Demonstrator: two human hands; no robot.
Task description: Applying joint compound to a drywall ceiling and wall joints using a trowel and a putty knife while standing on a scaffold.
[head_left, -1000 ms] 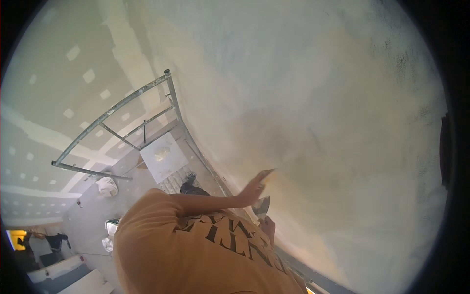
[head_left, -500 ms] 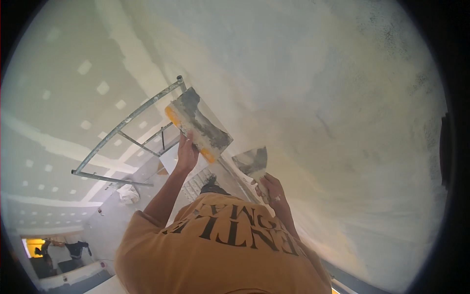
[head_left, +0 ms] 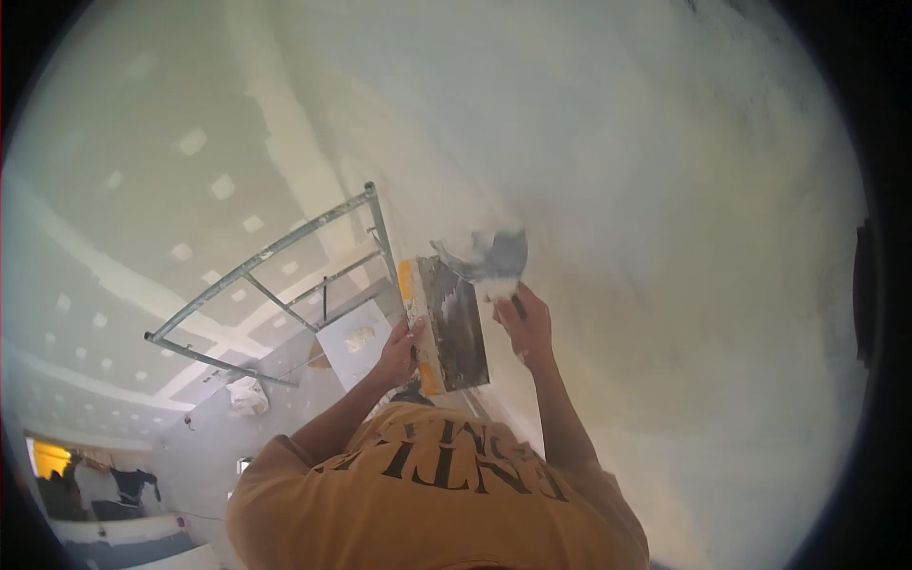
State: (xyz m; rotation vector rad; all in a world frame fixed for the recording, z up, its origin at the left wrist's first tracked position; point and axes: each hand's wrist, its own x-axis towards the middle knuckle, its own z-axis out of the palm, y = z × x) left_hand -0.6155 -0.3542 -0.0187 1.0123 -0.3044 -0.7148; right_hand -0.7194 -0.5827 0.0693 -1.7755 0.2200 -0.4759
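Note:
My left hand (head_left: pixel 403 351) is closed round the back edge of a wide plastering blade (head_left: pixel 458 328), a dark metal sheet with yellow ends and smears of pale compound. My right hand (head_left: pixel 528 328) grips a putty knife (head_left: pixel 505 255) by its handle. White joint compound (head_left: pixel 488 237) sits on the knife's blade. The knife is at the far end of the plastering blade, close to it or touching; I cannot tell which. Both tools are in front of a broad wall (head_left: pixel 703 332) with patchy pale and greyish coating.
To the left stands a metal scaffold frame (head_left: pixel 261 228). Below it a white board (head_left: pixel 334 353) carries a lump of compound. A whitish bag (head_left: pixel 247 396) lies farther down. Plasterboard (head_left: pixel 142 218) with filled joints and spots spans the left, and clothes (head_left: pixel 119 484) hang at lower left.
The putty knife has moved up to the plastering blade's far end and now carries white compound. My left hand has come down and right, turning the plastering blade more upright.

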